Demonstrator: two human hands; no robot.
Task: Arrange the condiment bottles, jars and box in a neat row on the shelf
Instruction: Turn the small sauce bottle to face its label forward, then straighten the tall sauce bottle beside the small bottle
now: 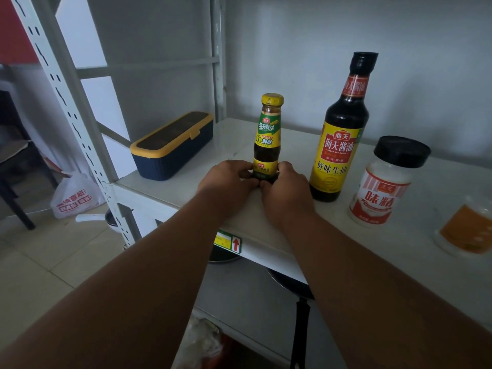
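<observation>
A small oyster sauce bottle [269, 131] with a yellow cap stands upright on the white shelf [186, 169]. My left hand [229, 179] and my right hand [286, 186] both grip its base from either side. To its left lies a navy box with a yellow lid [170, 147]. On the other side stands a tall soy sauce bottle [340, 134], then a white seasoning jar with a black lid [386, 182]. At the right edge a clear jar with orange contents [466, 230] is blurred.
A white perforated upright [66, 102] rises at the shelf's left front corner. Below the shelf sit dark pans [290, 286] on a lower level. A white plastic bag [74, 198] lies on the tiled floor at the left.
</observation>
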